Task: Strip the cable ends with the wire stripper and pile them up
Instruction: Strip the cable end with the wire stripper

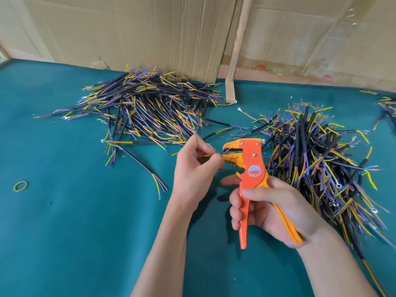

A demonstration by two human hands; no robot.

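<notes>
A single wide-angle view looks from the person's head, forward and steeply down onto a teal table (64, 243), so both forearms enter from the bottom edge and reach up into the middle of the picture. The left hand (194, 168) and right hand (270, 211) sit close to the lens, just below centre, and appear large. The table fills the lower two thirds; its far edge meets a cardboard wall (150, 28) that spans the top third, facing the camera. The wide lens bends straight lines near the borders, most at the left and right corners. With only this one view, no second angle overlaps it.
</notes>
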